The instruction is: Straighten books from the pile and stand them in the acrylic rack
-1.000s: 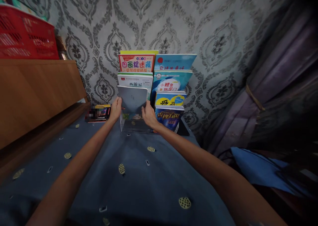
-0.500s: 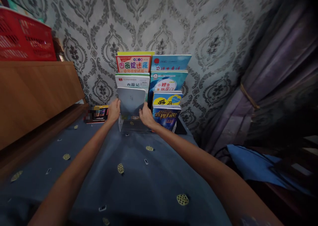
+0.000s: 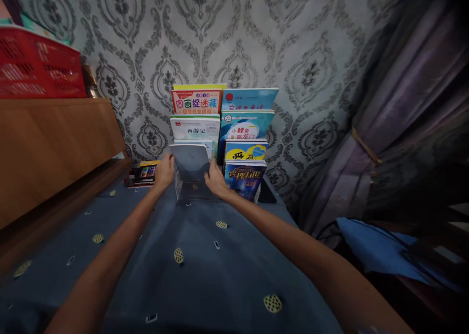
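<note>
A grey-covered book (image 3: 191, 162) stands in the front left slot of a clear tiered rack (image 3: 190, 192) against the wall. My left hand (image 3: 164, 170) grips its left edge and my right hand (image 3: 215, 178) grips its right edge, fingers curled on it. Behind it rise a white book (image 3: 194, 126) and a red-titled book (image 3: 196, 101). The rack's right column holds a dark blue book (image 3: 244, 178), a yellow one (image 3: 245, 150) and two light blue ones (image 3: 245, 123).
The rack stands on a blue patterned cloth (image 3: 190, 270). A small stack of books (image 3: 143, 172) lies left of it. A wooden cabinet (image 3: 47, 143) carries a red basket (image 3: 38, 70) at the left. Purple curtains (image 3: 410, 119) and a blue cloth (image 3: 381, 251) are at the right.
The grey book has sunk lower into the front slot, with both hands going down with it. The camera view has tilted slightly.
</note>
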The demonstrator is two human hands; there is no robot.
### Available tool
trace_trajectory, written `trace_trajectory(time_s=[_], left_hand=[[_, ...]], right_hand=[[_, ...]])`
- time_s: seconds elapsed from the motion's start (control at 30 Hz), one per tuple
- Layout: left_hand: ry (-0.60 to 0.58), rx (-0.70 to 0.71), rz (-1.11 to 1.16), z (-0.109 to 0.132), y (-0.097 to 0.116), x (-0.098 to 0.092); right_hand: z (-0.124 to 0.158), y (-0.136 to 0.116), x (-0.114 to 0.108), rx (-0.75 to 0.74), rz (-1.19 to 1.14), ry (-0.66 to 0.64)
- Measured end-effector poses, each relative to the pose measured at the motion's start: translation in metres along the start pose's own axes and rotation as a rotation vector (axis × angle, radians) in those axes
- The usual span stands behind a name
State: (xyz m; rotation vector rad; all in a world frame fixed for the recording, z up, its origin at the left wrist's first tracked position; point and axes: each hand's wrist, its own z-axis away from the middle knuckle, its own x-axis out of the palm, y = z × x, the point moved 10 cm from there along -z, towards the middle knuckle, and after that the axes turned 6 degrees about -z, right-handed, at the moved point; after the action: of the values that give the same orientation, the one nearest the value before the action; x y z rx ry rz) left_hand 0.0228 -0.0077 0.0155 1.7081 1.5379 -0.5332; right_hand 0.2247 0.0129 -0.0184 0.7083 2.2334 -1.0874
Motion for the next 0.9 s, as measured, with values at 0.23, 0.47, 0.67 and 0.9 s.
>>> trace_trajectory(time_s=[0.23,0.47,0.67,0.9], left_hand=[[-0.063,-0.018,-0.125,-0.003,0.023,-0.012],[-0.094,-0.004,-0.189,-0.012,0.032,-0.019],[-0.110,0.010,-0.214,-0.020,0.033,-0.018],[-0.108,0.019,-0.213,-0.024,0.032,-0.015]], right_hand=[[0.008,-0.006,-0.010,0.082,0.037,0.038],[0.014,-0.010,-0.010,0.267,0.126,-0.108],[0.014,-0.015,-0.009,0.297,0.152,-0.131],[0.014,-0.017,-0.010,0.302,0.182,-0.143]])
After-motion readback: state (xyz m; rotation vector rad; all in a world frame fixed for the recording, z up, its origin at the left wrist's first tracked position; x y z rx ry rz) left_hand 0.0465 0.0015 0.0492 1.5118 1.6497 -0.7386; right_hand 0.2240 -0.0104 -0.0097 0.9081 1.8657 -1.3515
